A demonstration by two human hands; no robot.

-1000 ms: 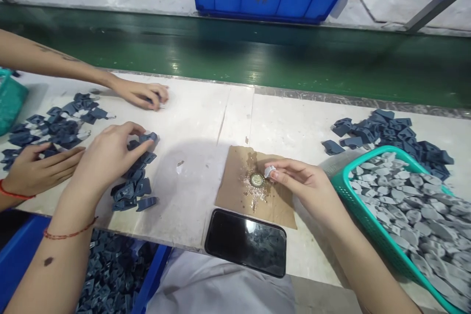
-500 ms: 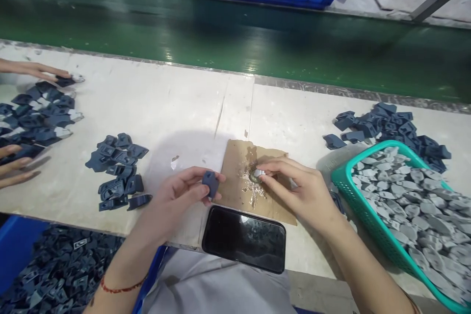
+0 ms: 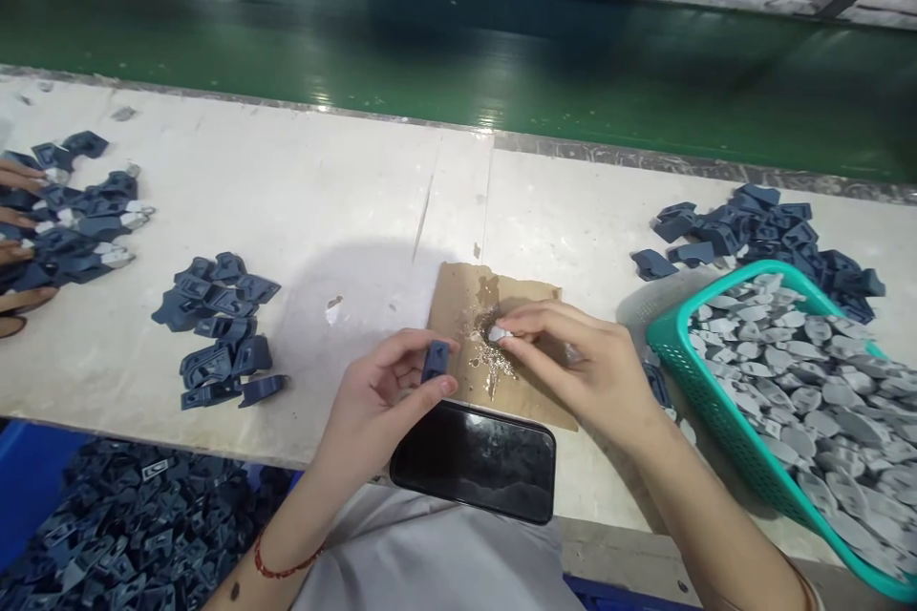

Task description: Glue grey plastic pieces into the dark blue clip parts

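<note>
Between the thumb and fingers of my left hand (image 3: 391,387) is a dark blue plastic part (image 3: 436,362), held upright just left of a brown cardboard piece (image 3: 534,391). My right hand (image 3: 591,363) pinches a small light grey plastic piece (image 3: 498,333) over a wet, shiny patch (image 3: 491,365) on the cardboard. Whether the grey piece touches the wet patch I cannot tell. A black phone (image 3: 477,463) lies in front of the cardboard, close to the table's near edge.
Blue parts form a pile (image 3: 225,325) at left and another (image 3: 759,229) at right. A teal basket (image 3: 666,344) holds many grey pieces. A co-worker's hands (image 3: 18,229) touch parts at far left. Beyond the table runs a green belt (image 3: 401,57); a blue bin (image 3: 35,487) stands lower left.
My left hand has moved right, towards the cardboard, and turned the blue part so a narrower side shows. My right hand stays over the wet patch. The co-worker's far hand has drawn back left.
</note>
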